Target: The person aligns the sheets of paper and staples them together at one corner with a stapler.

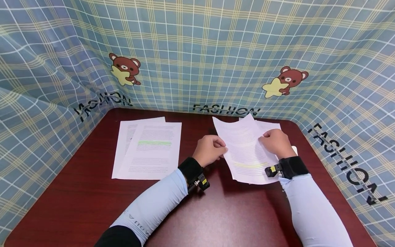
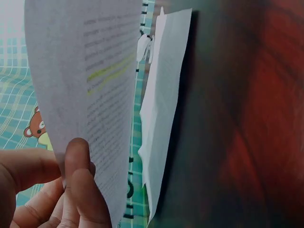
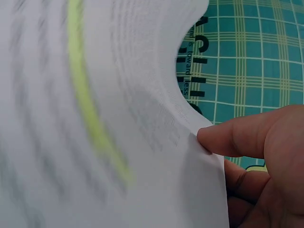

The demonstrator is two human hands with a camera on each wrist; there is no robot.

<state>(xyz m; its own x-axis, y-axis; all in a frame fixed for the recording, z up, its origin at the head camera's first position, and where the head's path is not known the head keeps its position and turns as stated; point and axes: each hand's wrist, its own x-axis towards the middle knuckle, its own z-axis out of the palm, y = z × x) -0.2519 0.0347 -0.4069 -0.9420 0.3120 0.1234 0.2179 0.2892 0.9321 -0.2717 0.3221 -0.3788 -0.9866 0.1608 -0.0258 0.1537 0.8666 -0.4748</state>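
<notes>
A printed sheet of paper point(image 1: 242, 144) is held up over the right half of the table, bowed between both hands, with a yellow highlighted line near its lower edge. My left hand point(image 1: 209, 150) pinches its left edge between thumb and fingers. On the opposite side, my right hand point(image 1: 276, 142) pinches the right edge. The right wrist view shows the sheet curving away from the thumb, its yellow highlighter mark point(image 3: 88, 109) close to the camera. Behind the held sheet, more paper point(image 1: 271, 127) lies on the table, partly hidden by it.
At the left of the dark red table point(image 1: 197, 216), two printed sheets point(image 1: 154, 159) overlap; the upper one has a green highlighted band point(image 1: 154, 143). A small white object point(image 1: 294, 150) shows beside the right wrist. Checked cloth point(image 1: 197, 55) with printed bears encloses the table's back and sides.
</notes>
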